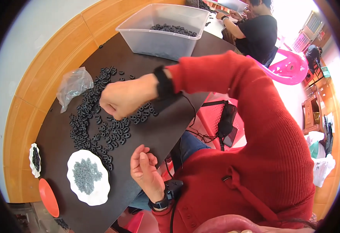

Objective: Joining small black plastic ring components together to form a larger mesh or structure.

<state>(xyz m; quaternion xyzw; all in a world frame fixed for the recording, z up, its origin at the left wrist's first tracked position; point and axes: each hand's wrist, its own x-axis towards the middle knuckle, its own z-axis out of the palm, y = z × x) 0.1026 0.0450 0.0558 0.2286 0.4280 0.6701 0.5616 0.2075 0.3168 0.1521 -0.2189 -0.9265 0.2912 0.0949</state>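
Note:
My right hand [125, 97] reaches across from the right over the table, fingers curled closed above a spread of small black oval pieces with two holes [119, 132]. What its fingers hold, if anything, is hidden. Lower down, near the table's edge, my left hand [144, 171] is raised with its fingers bent in and the thumb against them. No object in it can be made out. To its left sits a white scalloped plate [100, 196] heaped with tiny grey slender pieces [86, 176]; they are too small to name.
A large clear plastic bin [162, 44] partly filled with black pieces stands at the back. A clear plastic bag [75, 85] lies beside the spread. At the left are a small white dish [32, 161] and an orange-red plate [48, 198]. Another person [259, 31] sits beyond the bin.

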